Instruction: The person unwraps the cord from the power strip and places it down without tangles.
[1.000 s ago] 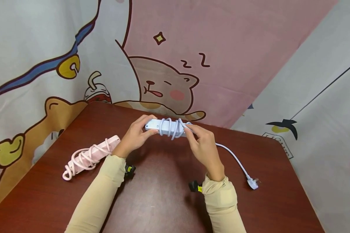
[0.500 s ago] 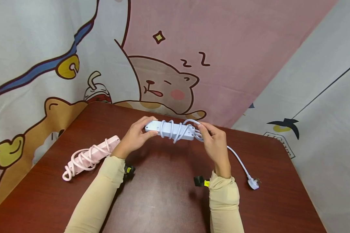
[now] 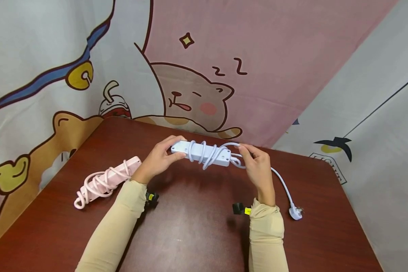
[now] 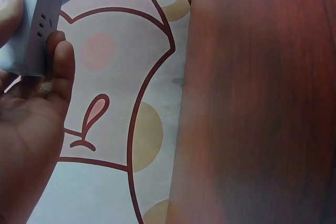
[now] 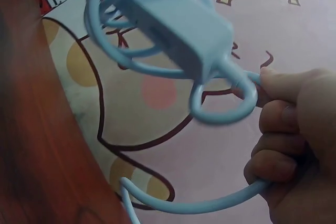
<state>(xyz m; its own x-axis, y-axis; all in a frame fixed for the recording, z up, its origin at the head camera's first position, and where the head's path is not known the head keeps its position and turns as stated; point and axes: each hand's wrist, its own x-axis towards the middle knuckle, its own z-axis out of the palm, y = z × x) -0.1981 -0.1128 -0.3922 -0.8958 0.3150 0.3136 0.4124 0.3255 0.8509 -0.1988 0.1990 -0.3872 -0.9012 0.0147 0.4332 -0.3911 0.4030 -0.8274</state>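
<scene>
A pale blue power strip is held up over the table, its cord wound around it in several loose turns. My left hand grips the strip's left end, thumb on the near side; the left wrist view shows socket slots on the strip beside the fingers. Off the strip's right end, my right hand pinches the cord between thumb and forefinger. In the right wrist view the other fingers curl over the same cord lower down. From there it runs to a plug on the table's right side.
A pink power strip, wrapped in its own pink cord, lies on the left of the brown table. Behind the table hangs a cloth with cartoon animals, close to the back edge.
My right hand has moved from the strip's body out to the right, drawing a length of cord off its end. My left hand has kept its grip.
</scene>
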